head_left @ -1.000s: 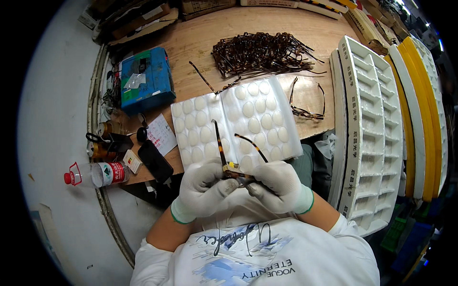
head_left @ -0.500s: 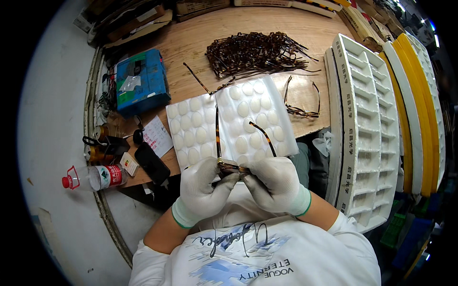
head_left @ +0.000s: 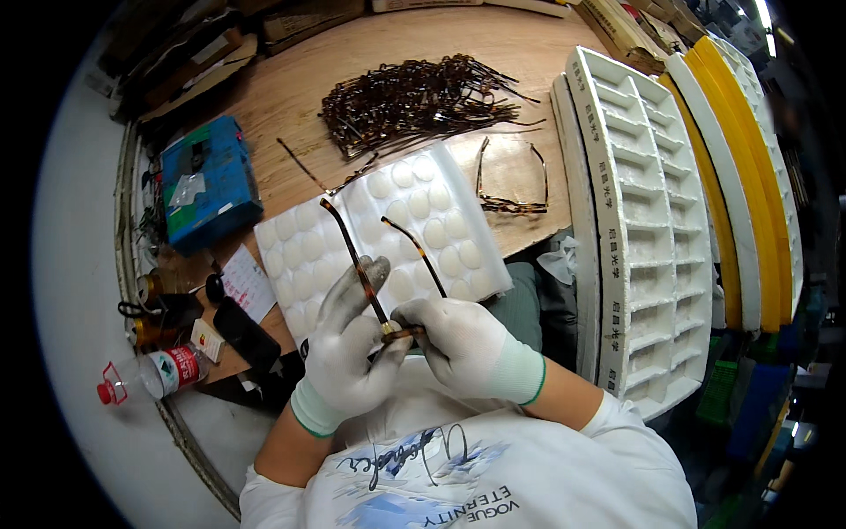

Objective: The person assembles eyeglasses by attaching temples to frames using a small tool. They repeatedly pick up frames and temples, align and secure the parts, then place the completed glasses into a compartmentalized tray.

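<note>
Both my hands wear whitish work gloves with grey-smudged fingers. Between them is a tortoiseshell eyeglass frame [head_left: 361, 275], its two temples pointing away from me. My left hand [head_left: 339, 357] grips it near the left hinge, with some fingers raised alongside the temple. My right hand [head_left: 467, 344] pinches the front part from the right, hiding much of the rims. Beyond my hands lies a white sheet [head_left: 469, 198] with rows of oval whitish pieces. One eyeglass frame [head_left: 306, 165] rests at the sheet's far edge, another [head_left: 515, 206] to its right.
A heap of tortoiseshell frames [head_left: 414, 110] lies farther back on the wooden table [head_left: 291, 79]. Left are a blue box [head_left: 211, 198], a black phone [head_left: 247, 335], a paper note [head_left: 247, 286] and a plastic bottle [head_left: 176, 366]. White compartment trays [head_left: 648, 229] stand on end at right.
My left fingers have opened out along the left temple, and the held frame has tilted. My right hand still pinches it. The whole view has shifted and turned slightly.
</note>
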A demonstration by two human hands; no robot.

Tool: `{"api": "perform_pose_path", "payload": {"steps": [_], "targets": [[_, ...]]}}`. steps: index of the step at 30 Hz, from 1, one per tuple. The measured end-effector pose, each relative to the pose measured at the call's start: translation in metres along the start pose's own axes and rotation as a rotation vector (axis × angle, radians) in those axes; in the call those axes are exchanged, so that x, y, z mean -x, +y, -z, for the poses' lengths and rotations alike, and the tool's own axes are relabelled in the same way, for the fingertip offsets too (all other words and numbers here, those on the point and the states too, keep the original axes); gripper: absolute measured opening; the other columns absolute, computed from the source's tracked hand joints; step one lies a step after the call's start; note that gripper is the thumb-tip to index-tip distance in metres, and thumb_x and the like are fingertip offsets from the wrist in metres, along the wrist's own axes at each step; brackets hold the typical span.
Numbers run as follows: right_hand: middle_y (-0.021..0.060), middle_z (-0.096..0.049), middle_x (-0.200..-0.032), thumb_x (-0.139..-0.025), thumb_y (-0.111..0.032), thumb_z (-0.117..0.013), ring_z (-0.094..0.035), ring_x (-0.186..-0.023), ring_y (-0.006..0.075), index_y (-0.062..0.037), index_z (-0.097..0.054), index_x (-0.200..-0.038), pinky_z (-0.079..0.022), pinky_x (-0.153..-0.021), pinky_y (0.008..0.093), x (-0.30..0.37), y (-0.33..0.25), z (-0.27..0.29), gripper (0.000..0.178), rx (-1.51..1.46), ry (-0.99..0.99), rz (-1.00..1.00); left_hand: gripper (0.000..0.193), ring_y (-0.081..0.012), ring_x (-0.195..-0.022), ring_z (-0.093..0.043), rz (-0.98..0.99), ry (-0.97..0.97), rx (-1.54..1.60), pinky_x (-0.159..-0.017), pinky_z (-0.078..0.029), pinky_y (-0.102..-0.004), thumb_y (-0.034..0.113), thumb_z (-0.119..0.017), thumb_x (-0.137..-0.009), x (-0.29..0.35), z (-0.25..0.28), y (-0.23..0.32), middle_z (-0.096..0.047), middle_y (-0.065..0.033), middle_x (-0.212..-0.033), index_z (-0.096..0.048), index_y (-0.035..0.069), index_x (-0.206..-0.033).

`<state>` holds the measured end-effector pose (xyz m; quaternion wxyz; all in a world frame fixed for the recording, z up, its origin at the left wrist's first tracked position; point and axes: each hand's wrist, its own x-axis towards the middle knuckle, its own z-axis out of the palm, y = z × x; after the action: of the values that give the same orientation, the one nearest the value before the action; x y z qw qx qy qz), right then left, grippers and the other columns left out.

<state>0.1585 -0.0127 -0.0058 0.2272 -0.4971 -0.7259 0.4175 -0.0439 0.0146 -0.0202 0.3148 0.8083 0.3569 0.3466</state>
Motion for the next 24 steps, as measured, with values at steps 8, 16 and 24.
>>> {"api": "perform_pose_path", "payload": {"steps": [8,16,24], "targets": [[0.0182,-0.065,-0.124,-0.086,-0.012,-0.058,-0.057,-0.124,0.0330,0.0002,-0.057,-0.127,-0.041,-0.107,0.0461,-0.009,0.197,0.048,0.042,0.948,0.356,-0.318,0.027,-0.0432,-0.121,-0.060,0.196,-0.091,0.145,-0.095,-0.054,-0.0432,0.004,-0.069,-0.081,0.004,-0.023,-0.037,-0.053,-0.0363,-0.135,-0.063,-0.005,-0.106],[0.0115,-0.066,-0.111,-0.081,-0.006,-0.058,-0.059,-0.114,0.0317,-0.0078,-0.058,-0.119,-0.035,-0.110,0.0492,-0.051,0.245,0.045,0.038,1.005,0.284,-0.446,0.025,-0.0417,-0.118,-0.062,0.295,-0.157,0.185,-0.092,-0.056,-0.0408,0.004,-0.065,-0.083,0.007,-0.020,-0.051,-0.057,-0.0343,-0.130,-0.062,-0.004,-0.106],[0.0175,-0.064,-0.103,-0.079,0.006,-0.057,-0.060,-0.103,0.0377,-0.0021,-0.059,-0.119,-0.041,-0.101,0.0491,-0.016,0.164,0.065,0.041,0.671,0.619,-0.152,0.024,-0.0404,-0.113,-0.065,0.442,-0.067,0.310,-0.095,-0.052,-0.0448,0.012,-0.068,-0.085,0.010,-0.019,-0.048,-0.064,-0.0292,-0.124,-0.066,-0.002,-0.105]]}}
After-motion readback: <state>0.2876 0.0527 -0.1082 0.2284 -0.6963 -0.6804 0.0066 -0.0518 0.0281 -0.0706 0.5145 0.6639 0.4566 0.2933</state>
